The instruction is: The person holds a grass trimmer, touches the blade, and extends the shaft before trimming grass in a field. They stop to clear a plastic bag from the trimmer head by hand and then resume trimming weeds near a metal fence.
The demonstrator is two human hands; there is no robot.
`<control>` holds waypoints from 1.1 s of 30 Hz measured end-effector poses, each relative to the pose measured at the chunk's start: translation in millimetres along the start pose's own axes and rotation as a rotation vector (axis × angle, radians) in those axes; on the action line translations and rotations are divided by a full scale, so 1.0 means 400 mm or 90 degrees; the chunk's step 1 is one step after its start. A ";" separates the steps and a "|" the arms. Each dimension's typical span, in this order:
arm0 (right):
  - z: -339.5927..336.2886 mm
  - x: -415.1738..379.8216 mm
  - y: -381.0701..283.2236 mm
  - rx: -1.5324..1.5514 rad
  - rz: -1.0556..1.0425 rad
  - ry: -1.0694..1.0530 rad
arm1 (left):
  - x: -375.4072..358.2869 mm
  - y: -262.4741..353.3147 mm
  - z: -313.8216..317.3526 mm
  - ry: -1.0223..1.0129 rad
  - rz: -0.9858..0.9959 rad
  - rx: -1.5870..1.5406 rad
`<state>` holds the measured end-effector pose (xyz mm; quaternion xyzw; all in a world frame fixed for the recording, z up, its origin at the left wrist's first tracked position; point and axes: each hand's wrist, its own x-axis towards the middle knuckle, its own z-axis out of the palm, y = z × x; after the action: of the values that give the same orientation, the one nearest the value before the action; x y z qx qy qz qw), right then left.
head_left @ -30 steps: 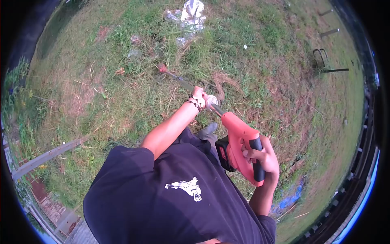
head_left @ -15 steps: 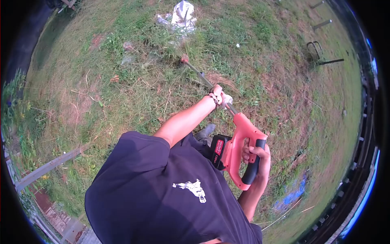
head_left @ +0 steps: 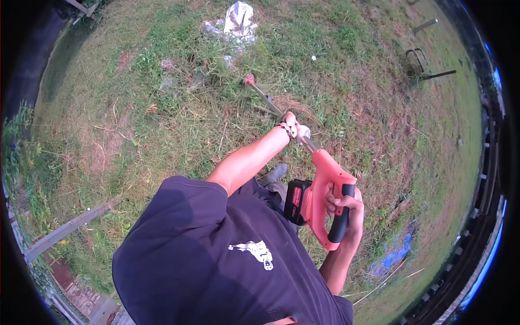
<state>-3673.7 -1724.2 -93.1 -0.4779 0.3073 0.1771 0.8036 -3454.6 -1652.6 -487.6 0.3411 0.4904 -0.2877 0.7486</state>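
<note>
A cordless grass trimmer (head_left: 323,179) with a red body runs slantwise in front of me. My left hand (head_left: 291,125) is closed around its metal shaft (head_left: 269,102), beside a pale fitting. On the black-padded rear handle (head_left: 338,227) my right hand (head_left: 349,207) is wrapped, fingers curled through the loop. A black battery (head_left: 295,201) is fixed to the body's left side. The trimmer's red head (head_left: 249,79) is low in the grass; its cutting part is hidden or too small to make out.
Beyond the head, a crumpled white sheet or bag (head_left: 238,20) lies on the grass. A bent metal frame (head_left: 418,62) and a short post (head_left: 426,25) stand at the upper right. Blue plastic (head_left: 394,254) lies at the lower right, a wooden beam (head_left: 70,226) at the left.
The trimmer head has swung slightly to the right over the grass. Both hands keep their hold, and the view has shifted a little.
</note>
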 end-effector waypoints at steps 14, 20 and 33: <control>0.135 0.161 0.098 -0.068 0.106 -0.190 | 0.061 0.277 -0.510 0.092 0.025 -0.100; 0.122 0.146 0.078 -0.052 0.091 -0.156 | 0.098 0.230 -0.352 0.127 -0.004 -0.084; 0.028 0.131 0.048 -0.025 0.043 -0.112 | -0.104 0.183 -0.188 0.064 0.029 -0.021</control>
<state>-3641.9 -1705.5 -136.5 -0.4656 0.2481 0.2509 0.8116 -3453.7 -1545.1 -453.7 0.3534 0.5241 -0.2451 0.7351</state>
